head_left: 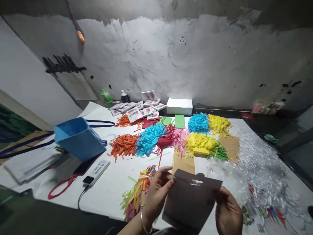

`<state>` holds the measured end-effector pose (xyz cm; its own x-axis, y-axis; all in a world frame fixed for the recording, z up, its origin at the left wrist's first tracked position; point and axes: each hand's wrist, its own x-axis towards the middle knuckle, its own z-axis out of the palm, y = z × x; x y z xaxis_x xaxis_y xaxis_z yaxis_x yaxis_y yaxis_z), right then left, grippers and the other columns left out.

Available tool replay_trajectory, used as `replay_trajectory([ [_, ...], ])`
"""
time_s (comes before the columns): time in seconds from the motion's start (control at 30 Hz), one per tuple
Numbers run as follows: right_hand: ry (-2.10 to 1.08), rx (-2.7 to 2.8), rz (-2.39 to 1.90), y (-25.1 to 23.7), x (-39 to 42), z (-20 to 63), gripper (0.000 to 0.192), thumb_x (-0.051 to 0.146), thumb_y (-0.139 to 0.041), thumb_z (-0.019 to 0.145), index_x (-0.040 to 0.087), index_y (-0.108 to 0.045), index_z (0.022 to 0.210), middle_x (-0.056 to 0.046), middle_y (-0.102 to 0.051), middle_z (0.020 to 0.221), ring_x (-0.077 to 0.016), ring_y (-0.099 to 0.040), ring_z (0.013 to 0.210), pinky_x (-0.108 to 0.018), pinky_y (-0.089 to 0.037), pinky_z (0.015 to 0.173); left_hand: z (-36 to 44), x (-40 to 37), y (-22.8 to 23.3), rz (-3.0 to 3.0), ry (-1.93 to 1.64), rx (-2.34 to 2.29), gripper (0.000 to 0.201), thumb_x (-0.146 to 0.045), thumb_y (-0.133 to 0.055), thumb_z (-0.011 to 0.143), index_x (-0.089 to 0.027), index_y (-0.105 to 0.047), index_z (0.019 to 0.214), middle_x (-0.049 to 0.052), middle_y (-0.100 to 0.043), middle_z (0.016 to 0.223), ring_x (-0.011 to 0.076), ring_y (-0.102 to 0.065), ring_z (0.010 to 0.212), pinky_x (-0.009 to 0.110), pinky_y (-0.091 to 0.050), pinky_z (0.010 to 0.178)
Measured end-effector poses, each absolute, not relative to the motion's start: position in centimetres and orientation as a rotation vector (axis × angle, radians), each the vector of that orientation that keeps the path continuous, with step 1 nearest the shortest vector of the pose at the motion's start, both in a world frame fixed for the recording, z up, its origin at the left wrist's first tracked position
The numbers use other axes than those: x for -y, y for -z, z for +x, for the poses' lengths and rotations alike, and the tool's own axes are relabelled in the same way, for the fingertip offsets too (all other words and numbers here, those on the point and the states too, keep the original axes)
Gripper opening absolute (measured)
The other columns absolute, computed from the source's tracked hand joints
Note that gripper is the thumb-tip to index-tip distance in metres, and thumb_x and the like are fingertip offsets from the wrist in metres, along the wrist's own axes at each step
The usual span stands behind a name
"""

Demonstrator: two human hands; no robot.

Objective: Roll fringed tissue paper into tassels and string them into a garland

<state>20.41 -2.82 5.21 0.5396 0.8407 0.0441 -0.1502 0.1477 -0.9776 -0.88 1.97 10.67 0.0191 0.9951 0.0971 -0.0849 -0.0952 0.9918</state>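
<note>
Between my two hands is a dark, flat card [189, 204] with a hang-hole slot and a small rounded tab at its top edge. My left hand [157, 189] pinches its upper left corner between thumb and fingers. At the upper right corner my right hand [228, 209] grips the card, its fingertips partly behind it. Beside my left wrist lies a bundle of multicoloured paper strips [137, 195]. A brown kraft paper piece [183, 161] lies just beyond the card. Clear plastic bags [228, 178] are heaped behind my right hand.
Fringed bundles in orange [124, 145], blue [150, 138] and yellow [201, 142] cross the table's middle. Printed packs [134, 114] and a white box [179, 106] stand behind. A blue bag [78, 138], power bank [97, 171] and red scissors [62, 187] are left; white strands [261, 163] right.
</note>
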Motion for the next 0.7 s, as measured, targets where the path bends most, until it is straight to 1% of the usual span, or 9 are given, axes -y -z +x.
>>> replay_trajectory([
  [0.03,-0.796,0.699,-1.228,-5.0,2.8,20.5,0.025,0.04,-0.075,0.07,0.018,-0.071,0.081,-0.003,-0.067,0.074,-0.0176,-0.057,0.068,-0.026,-0.047,0.062,-1.0,-1.9,-10.9,1.258,-1.269,-1.06,0.018,-0.032,-0.063,0.081,-0.019,-0.063,0.094,0.002,-0.06,0.077,0.0144,-0.056,0.071,0.024,-0.046,0.065],
  [0.1,-0.781,0.697,-1.261,-4.8,2.6,20.6,0.029,0.042,-0.076,0.068,0.017,-0.071,0.081,-0.004,-0.067,0.073,-0.0188,-0.059,0.066,-0.027,-0.048,0.059,-1.0,-1.6,-11.3,1.367,-1.24,-1.055,0.015,-0.032,-0.058,0.085,-0.018,-0.064,0.084,0.002,-0.058,0.074,0.0144,-0.054,0.07,0.024,-0.045,0.065],
  [0.17,-0.786,0.723,-1.284,-4.8,2.5,20.5,0.032,0.044,-0.075,0.068,0.016,-0.07,0.083,-0.005,-0.069,0.076,-0.0198,-0.061,0.067,-0.027,-0.049,0.06,-0.9,-1.3,-11.4,1.471,-1.269,-1.116,0.021,-0.032,-0.052,0.089,-0.018,-0.062,0.076,0.002,-0.056,0.072,0.0146,-0.052,0.069,0.024,-0.043,0.065],
  [0.23,-0.816,0.762,-1.291,-5.0,2.5,20.3,0.035,0.046,-0.073,0.07,0.015,-0.07,0.086,-0.006,-0.069,0.078,-0.02,-0.062,0.068,-0.027,-0.05,0.06,-0.6,-0.9,-11.1,1.52,-1.32,-1.19,0.023,-0.032,-0.046,0.091,-0.018,-0.059,0.079,0.003,-0.054,0.073,0.0149,-0.051,0.069,0.024,-0.043,0.064],
  [0.3,-0.858,0.806,-1.297,-5.3,2.5,20.0,0.038,0.048,-0.071,0.072,0.015,-0.069,0.089,-0.006,-0.069,0.078,-0.0191,-0.062,0.065,-0.026,-0.05,0.057,-0.5,-0.6,-10.7,1.555,-1.344,-1.205,0.025,-0.033,-0.043,0.092,-0.017,-0.056,0.079,0.003,-0.053,0.072,0.0146,-0.05,0.067,0.024,-0.042,0.062],
  [0.4,-0.827,0.835,-1.275,-5.7,2.5,19.4,0.033,0.045,-0.069,0.075,0.015,-0.067,0.088,-0.004,-0.068,0.076,-0.0163,-0.06,0.061,-0.023,-0.049,0.053,-0.6,-0.3,-10.3,1.604,-1.35,-1.151,0.03,-0.036,-0.042,0.092,-0.017,-0.054,0.071,0.001,-0.051,0.066,0.0133,-0.047,0.062,0.022,-0.039,0.058],
  [0.53,-0.661,0.812,-1.158,-6.2,2.3,18.8,0.022,0.038,-0.069,0.077,0.017,-0.062,0.078,-0.003,-0.067,0.081,-0.0157,-0.062,0.068,-0.024,-0.05,0.063,-1.0,-0.5,-10.6,1.525,-1.346,-1.138,0.033,-0.037,-0.045,0.091,-0.016,-0.054,0.067,0.0,-0.049,0.062,0.0125,-0.046,0.06,0.021,-0.038,0.056],
  [0.6,-0.655,0.83,-1.13,-6.6,2.2,18.6,0.02,0.037,-0.068,0.078,0.018,-0.063,0.08,-0.004,-0.068,0.082,-0.0165,-0.063,0.07,-0.025,-0.051,0.064,-1.0,-0.7,-10.8,1.445,-1.364,-1.137,0.031,-0.037,-0.047,0.09,-0.016,-0.054,0.068,0.0,-0.05,0.063,0.012,-0.046,0.059,0.021,-0.037,0.054],
  [0.7,-0.73,0.947,-1.171,-6.7,2.1,18.9,0.025,0.042,-0.067,0.078,0.018,-0.067,0.086,-0.006,-0.071,0.081,-0.0193,-0.066,0.069,-0.027,-0.053,0.062,-1.0,-0.8,-10.7,1.442,-1.414,-1.133,0.026,-0.034,-0.049,0.09,-0.017,-0.057,0.072,0.0,-0.053,0.064,0.0123,-0.05,0.06,0.02,-0.04,0.055],
])
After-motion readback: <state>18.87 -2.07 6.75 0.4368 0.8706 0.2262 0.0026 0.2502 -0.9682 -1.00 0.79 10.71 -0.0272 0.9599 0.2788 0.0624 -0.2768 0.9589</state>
